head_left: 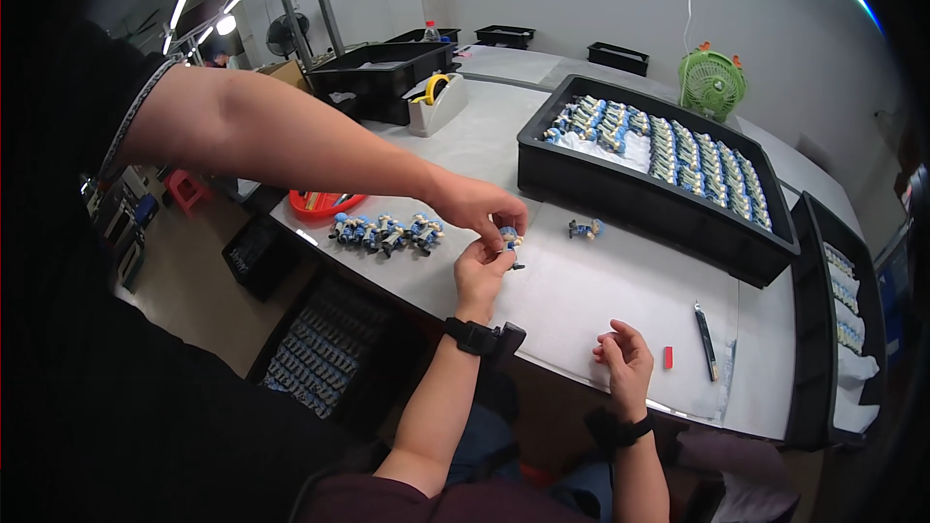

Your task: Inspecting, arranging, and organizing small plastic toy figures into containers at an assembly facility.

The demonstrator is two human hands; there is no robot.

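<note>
My left hand (479, 283), with a dark watch on its wrist, pinches a small figurine (511, 240) in blue and cream above the table. Another person's hand (481, 207) reaches in from the left, its fingers touching the same figurine. Part of the figurine is hidden behind the fingers. Near the table's front edge, my right hand (628, 360) hovers with loosely bent fingers and nothing visible in them. A second figurine (585, 229) lies alone to the right of my left hand. Several more figurines (386, 234) lie in a cluster to the left.
A large black tray (659, 225) of figurines in rows stands behind. To the right is another black tray (810, 329). A dark pen-like tool (706, 341) and a red block (668, 357) lie by my right hand. A red dish (326, 203), tape dispenser (441, 108) and green fan (712, 84) stand around.
</note>
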